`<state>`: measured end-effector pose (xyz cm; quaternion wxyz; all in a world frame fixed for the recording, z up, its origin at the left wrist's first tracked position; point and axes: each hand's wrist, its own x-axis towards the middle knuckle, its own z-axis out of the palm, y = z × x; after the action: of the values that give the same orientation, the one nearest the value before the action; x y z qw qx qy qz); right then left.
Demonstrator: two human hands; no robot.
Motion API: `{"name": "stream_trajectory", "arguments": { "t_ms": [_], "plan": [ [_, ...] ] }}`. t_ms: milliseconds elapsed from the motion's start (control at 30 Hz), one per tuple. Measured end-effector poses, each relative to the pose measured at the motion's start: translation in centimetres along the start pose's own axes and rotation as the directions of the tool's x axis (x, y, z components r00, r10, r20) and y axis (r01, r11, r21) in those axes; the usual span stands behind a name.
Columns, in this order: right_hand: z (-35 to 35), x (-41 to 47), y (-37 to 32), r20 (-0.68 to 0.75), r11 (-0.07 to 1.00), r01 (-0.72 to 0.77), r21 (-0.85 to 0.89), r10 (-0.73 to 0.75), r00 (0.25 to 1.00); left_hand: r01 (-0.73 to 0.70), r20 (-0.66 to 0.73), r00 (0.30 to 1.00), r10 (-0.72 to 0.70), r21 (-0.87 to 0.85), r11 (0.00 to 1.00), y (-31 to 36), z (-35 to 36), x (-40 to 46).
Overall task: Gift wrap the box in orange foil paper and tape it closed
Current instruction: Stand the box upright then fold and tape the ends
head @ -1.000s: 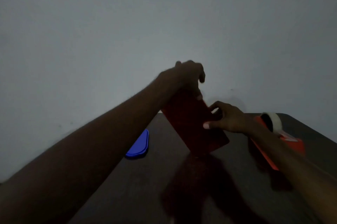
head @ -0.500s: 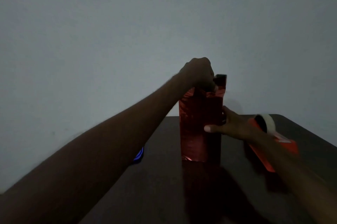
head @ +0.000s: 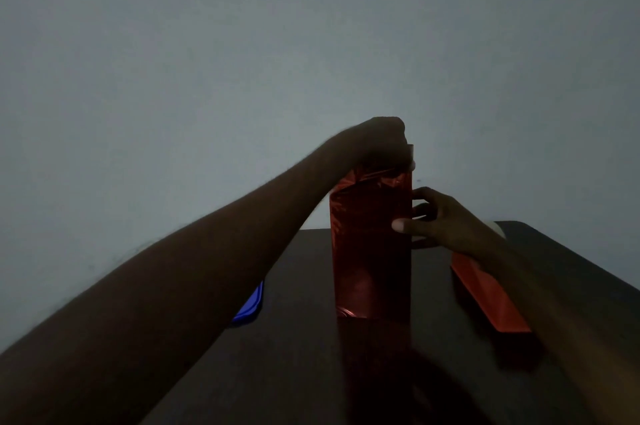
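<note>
The box (head: 370, 251), covered in shiny orange-red foil paper, stands upright on its short end in the middle of the dark table (head: 298, 355). My left hand (head: 382, 140) rests closed on the box's top end, pressing the loose foil there. My right hand (head: 440, 220) holds the box's right side at mid height, thumb on the near face and fingers behind. The top end of the box is hidden under my left hand. The scene is dim.
An orange tape dispenser (head: 488, 293) lies to the right of the box, partly behind my right forearm, its tape roll (head: 498, 229) barely showing. A blue flat object (head: 249, 307) lies at the left, mostly hidden by my left arm. A plain grey wall stands behind the table.
The box went from tilted to standing upright on its end. My left hand moved onto its top and pressed the raised foil flap down. My right hand stayed on the right side.
</note>
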<state>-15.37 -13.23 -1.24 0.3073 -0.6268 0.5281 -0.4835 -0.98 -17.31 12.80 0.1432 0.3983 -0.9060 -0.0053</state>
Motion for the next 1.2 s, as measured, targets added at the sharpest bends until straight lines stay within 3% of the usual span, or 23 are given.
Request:
{"name": "stream_trajectory", "arguments": {
  "t_ms": [433, 567, 667, 767, 900, 967, 1200],
  "plan": [
    [-0.1, 0.3, -0.2, 0.016, 1.0, -0.005, -0.001, 0.005, 1.0, -0.076, 0.044, 0.996, 0.075, 0.024, 0.997, -1.2, -0.9, -1.3],
    [-0.1, 0.0, -0.4, 0.017, 1.0, 0.006, -0.015, -0.006, 1.0, -0.094, 0.131, 0.989, 0.072, 0.169, 0.981, -2.9, -2.3, -2.6],
    [-0.1, 0.0, -0.6, 0.02, 1.0, 0.001, -0.011, 0.0, 1.0, -0.119, 0.056, 0.992, 0.109, 0.236, 0.965, -4.1, -3.4, -3.3],
    [-0.1, 0.0, -0.6, 0.024, 1.0, 0.002, -0.02, -0.001, 1.0, -0.127, -0.03, 0.991, 0.132, 0.144, 0.981, -5.0, -4.2, -3.7],
    [-0.2, -0.1, -0.7, 0.043, 0.999, 0.004, -0.037, -0.002, 0.999, -0.088, 0.111, 0.992, 0.061, 0.252, 0.964, -5.5, -3.7, -4.2],
    [-0.3, -0.2, -0.7, 0.054, 0.999, 0.009, -0.042, -0.007, 0.999, -0.089, 0.115, 0.992, 0.056, 0.311, 0.946, -6.1, -3.2, -4.1],
    [-0.5, 0.1, -0.7, 0.071, 0.999, 0.003, -0.04, 0.0, 0.997, -0.074, 0.011, 0.997, 0.074, 0.189, 0.979, -6.8, -4.0, -4.3]
  ]
}}
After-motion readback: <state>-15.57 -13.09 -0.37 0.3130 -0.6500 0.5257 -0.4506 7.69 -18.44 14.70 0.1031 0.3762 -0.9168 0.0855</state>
